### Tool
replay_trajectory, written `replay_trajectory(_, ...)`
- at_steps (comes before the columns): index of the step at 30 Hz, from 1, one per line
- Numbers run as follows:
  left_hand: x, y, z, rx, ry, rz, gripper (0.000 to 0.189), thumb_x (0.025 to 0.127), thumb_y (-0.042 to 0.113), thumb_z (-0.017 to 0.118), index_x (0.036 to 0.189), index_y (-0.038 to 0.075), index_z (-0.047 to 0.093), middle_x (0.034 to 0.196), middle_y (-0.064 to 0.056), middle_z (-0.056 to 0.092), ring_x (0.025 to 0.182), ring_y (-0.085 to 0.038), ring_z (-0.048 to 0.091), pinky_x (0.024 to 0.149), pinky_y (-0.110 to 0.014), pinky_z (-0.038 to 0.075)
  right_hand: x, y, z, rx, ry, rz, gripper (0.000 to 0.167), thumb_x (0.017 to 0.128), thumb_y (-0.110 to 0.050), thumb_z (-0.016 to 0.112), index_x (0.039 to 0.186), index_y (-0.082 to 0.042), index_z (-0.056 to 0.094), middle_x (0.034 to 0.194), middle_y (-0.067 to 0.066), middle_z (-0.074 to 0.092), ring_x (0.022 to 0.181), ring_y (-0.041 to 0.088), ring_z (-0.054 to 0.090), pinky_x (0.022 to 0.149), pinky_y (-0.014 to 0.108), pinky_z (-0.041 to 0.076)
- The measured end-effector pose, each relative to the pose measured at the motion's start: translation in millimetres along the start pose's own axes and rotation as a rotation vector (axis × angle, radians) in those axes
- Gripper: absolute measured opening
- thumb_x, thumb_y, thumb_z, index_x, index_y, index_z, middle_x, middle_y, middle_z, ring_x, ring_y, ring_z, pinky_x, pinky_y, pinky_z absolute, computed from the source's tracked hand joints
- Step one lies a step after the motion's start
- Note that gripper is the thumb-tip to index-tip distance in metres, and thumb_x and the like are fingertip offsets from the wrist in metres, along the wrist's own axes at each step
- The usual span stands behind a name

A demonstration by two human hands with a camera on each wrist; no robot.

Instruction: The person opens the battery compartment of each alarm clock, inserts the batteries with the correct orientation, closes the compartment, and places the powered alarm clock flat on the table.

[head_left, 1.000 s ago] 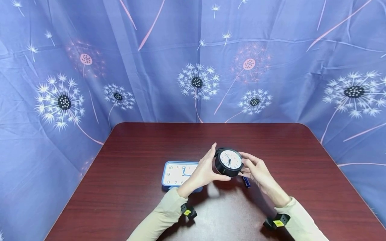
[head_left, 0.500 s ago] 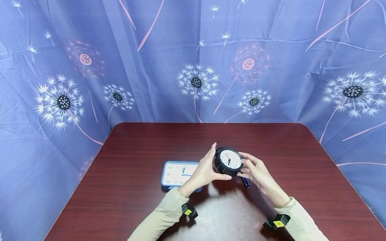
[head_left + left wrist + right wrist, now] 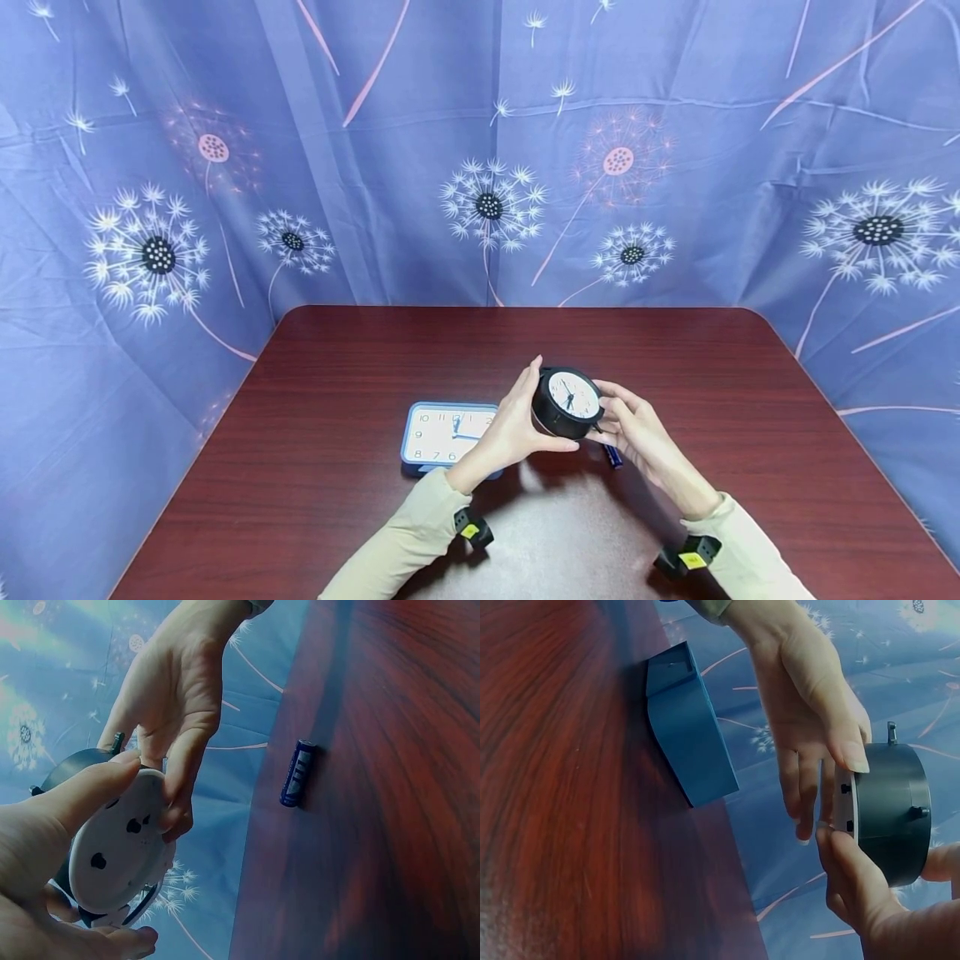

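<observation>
A round black alarm clock is held up over the table, its white dial facing the head camera. My left hand grips its left side, the thumb extending beneath it. My right hand pinches the right side, with fingertips reaching behind. Seen in the left wrist view, the white back has small black knobs, and fingers of the right hand touch its edge. In the right wrist view, a right fingertip is right by a knob, while the left thumb presses the casing.
Behind my left wrist, a blue rectangular clock lies face up on the dark red wooden table. A blue battery lies below the right hand. A dandelion-patterned blue curtain hangs around the table.
The alarm clock has turned slightly in my hands, and the left fingers have shifted a little. Both hands stay in nearly the same place.
</observation>
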State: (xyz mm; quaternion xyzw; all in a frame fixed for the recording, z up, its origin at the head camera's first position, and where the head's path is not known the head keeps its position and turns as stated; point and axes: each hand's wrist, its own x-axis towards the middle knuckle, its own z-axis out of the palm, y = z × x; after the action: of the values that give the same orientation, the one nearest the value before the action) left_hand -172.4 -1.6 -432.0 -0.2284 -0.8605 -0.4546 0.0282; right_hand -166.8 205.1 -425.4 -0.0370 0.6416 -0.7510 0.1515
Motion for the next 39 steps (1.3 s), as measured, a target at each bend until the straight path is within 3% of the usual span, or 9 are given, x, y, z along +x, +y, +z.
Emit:
replay_trajectory(5, 1.2, -2.5, 0.2, 0.011, 0.028, 0.043, 0.114, 0.064, 0.034, 0.09, 0.153, 0.013, 0.024, 0.153, -0.009, 0.036, 0.134, -0.024, 0.046, 0.108, -0.044, 0.041, -0.5, -0.1, -0.3, 0.016, -0.02, -0.016, 0.042, 0.1, -0.008, 0.039, 0.139, 0.005, 0.031, 0.099, -0.001, 0.067, 0.09, 0.01, 0.068, 0.082, 0.034, 0.057)
replay_trajectory(12, 0.6, -3.3, -2.2, -0.01, 0.044, 0.024, 0.1, 0.063, 0.034, 0.09, 0.147, 0.023, 0.037, 0.155, -0.017, 0.033, 0.138, -0.039, 0.038, 0.102, -0.062, 0.038, -1.2, -2.1, -0.7, 0.074, -0.079, -0.032, 0.035, 0.1, -0.009, 0.04, 0.135, -0.001, 0.037, 0.103, -0.001, 0.069, 0.091, 0.01, 0.069, 0.085, 0.034, 0.056)
replay_trajectory(16, 1.3, -4.7, -3.0, 0.004, 0.073, 0.07, 0.095, 0.061, 0.033, 0.091, 0.142, 0.023, 0.043, 0.146, -0.01, 0.045, 0.134, -0.031, 0.045, 0.1, -0.058, 0.041, -1.2, -1.6, -1.8, 0.09, -0.116, -0.041, 0.031, 0.101, -0.009, 0.041, 0.132, -0.006, 0.042, 0.103, -0.001, 0.07, 0.09, 0.011, 0.07, 0.085, 0.033, 0.056)
replay_trajectory(19, 2.1, -5.4, -3.0, 0.017, 0.099, 0.119, 0.094, 0.057, 0.031, 0.093, 0.138, 0.024, 0.046, 0.131, -0.003, 0.051, 0.12, -0.023, 0.054, 0.095, -0.048, 0.047, 0.2, 0.9, -4.4, 0.063, -0.132, -0.048, 0.031, 0.1, -0.015, 0.045, 0.131, -0.009, 0.044, 0.1, -0.002, 0.072, 0.09, 0.012, 0.071, 0.083, 0.033, 0.057)
replay_trajectory(22, 2.7, -5.4, -3.2, 0.02, 0.116, 0.152, 0.093, 0.055, 0.03, 0.094, 0.135, 0.023, 0.048, 0.121, 0.001, 0.051, 0.108, -0.018, 0.058, 0.09, -0.041, 0.05, 4.8, 6.9, -11.3, -0.001, -0.154, -0.056, 0.033, 0.099, -0.022, 0.048, 0.131, -0.013, 0.046, 0.1, -0.002, 0.073, 0.092, 0.013, 0.071, 0.083, 0.033, 0.057)
replay_trajectory(25, 2.7, -5.0, -3.7, 0.029, 0.123, 0.162, 0.092, 0.054, 0.031, 0.094, 0.134, 0.023, 0.049, 0.119, 0.001, 0.052, 0.106, -0.016, 0.058, 0.09, -0.038, 0.05, 9.2, 12.1, -18.4, -0.101, -0.156, -0.069, 0.037, 0.1, -0.029, 0.047, 0.135, -0.015, 0.047, 0.105, -0.002, 0.072, 0.095, 0.013, 0.07, 0.084, 0.034, 0.057)
replay_trajectory(31, 1.3, -4.7, -4.9, 0.028, 0.111, 0.173, 0.092, 0.054, 0.03, 0.094, 0.134, 0.023, 0.048, 0.123, 0.001, 0.051, 0.107, -0.016, 0.058, 0.09, -0.037, 0.051, 1.1, -3.7, -6.8, -0.337, -0.03, -0.054, 0.054, 0.101, -0.038, 0.045, 0.14, -0.001, 0.041, 0.12, 0.014, 0.063, 0.099, 0.009, 0.066, 0.083, 0.029, 0.055)
replay_trajectory(35, 0.2, -4.5, -6.0, 0.034, 0.095, 0.174, 0.092, 0.055, 0.031, 0.094, 0.134, 0.023, 0.048, 0.125, 0.0, 0.05, 0.107, -0.017, 0.059, 0.09, -0.037, 0.051, -2.3, -9.1, 0.0, -0.476, -0.021, -0.122, 0.046, 0.104, -0.027, 0.041, 0.137, 0.005, 0.042, 0.127, 0.027, 0.054, 0.098, 0.002, 0.061, 0.083, 0.032, 0.056)
replay_trajectory(39, -0.3, -4.9, -6.4, 0.046, 0.085, 0.177, 0.091, 0.055, 0.031, 0.094, 0.134, 0.022, 0.049, 0.125, -0.001, 0.049, 0.106, -0.017, 0.059, 0.09, -0.036, 0.051, -3.5, -9.1, 2.6, -0.622, -0.041, -0.226, 0.038, 0.104, -0.02, 0.042, 0.132, 0.005, 0.046, 0.122, 0.028, 0.056, 0.092, 0.001, 0.059, 0.079, 0.04, 0.057)
